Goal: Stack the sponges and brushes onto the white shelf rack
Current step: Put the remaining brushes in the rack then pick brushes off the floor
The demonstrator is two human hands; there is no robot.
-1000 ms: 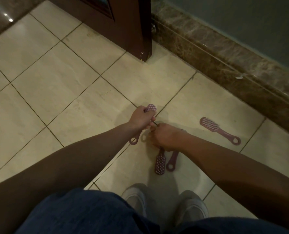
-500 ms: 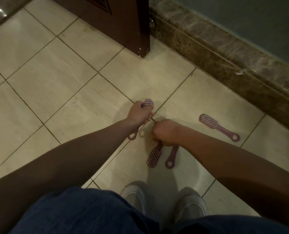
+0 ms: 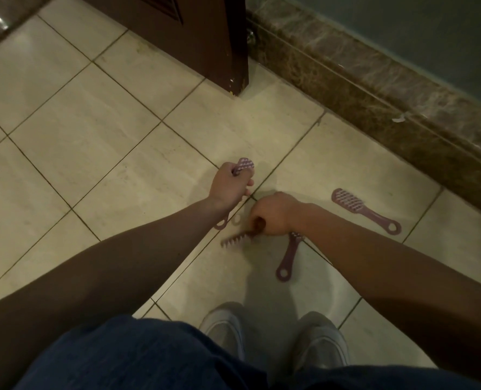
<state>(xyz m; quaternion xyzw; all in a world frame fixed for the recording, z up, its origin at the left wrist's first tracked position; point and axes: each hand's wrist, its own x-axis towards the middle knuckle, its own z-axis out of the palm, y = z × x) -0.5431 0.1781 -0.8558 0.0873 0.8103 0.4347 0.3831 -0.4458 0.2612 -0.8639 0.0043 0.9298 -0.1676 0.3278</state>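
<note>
Underfoot, a tiled floor point(image 3: 93, 136) of large, pale cream squares spreads out, matt and faintly veined, with thin dark grout lines running on the diagonal. Beyond both hands stands the lower corner of a dark brown wooden door point(image 3: 205, 38), chipped at its bottom edge. From it a band of mottled brown marble skirting point(image 3: 374, 88) runs off past the right side of the right hand, glossy, beneath a dull grey-green wall point(image 3: 402, 29). The left hand point(image 3: 229, 185) is curled into a fist round the first brush point(image 3: 243, 166), a mauve plastic scrubbing brush. Its rounded head, dotted with rows of pale bristle tufts, pokes out beyond the knuckles, and the ringed end of its flat handle shows on the near side of the wrist. Just to the right of that hand, close but apart, the right hand point(image 3: 275, 213) is closed round the handle of a second brush point(image 3: 235, 242), whose toothed row of bristles juts out to the hand's near left, blurred. Partly under the right hand a third brush point(image 3: 288, 257) lies flat on the tile, its slim handle pointing back toward the person and ending in a round hole. Well to the right of the right hand a fourth brush point(image 3: 363, 211) lies alone on the floor, bristles up, its oval head nearest the hand and its ringed handle pointing away. On the near side of both hands are dark blue trousers point(image 3: 135, 358) of coarse cloth and a pair of pale grey shoes point(image 3: 225, 330) planted on the tiles.
</note>
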